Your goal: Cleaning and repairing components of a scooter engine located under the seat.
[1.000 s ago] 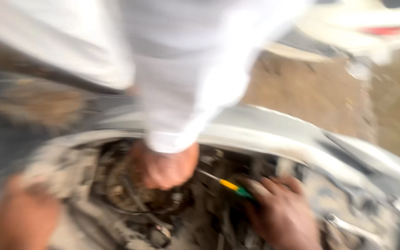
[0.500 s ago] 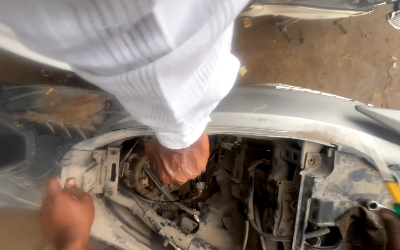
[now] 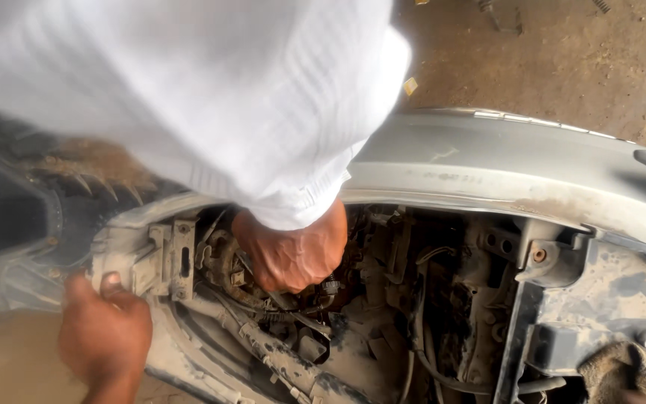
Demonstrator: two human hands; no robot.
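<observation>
While the co-worker's hand (image 3: 293,251) in the white sleeve (image 3: 188,97) reaches down into the open engine bay (image 3: 383,314), my left hand (image 3: 105,338) clamps the dusty bracket (image 3: 166,258) at the bay's left edge. The thumb is on top and the fingers curl under, out of sight. It looks like a bracing grip that steadies the frame. The co-worker's fist is closed over something among the cables (image 3: 278,310); I can't tell what. The grey body panel (image 3: 502,168) arches above. The right hand is not in view; only a grimy rag (image 3: 622,370) shows at bottom right.
</observation>
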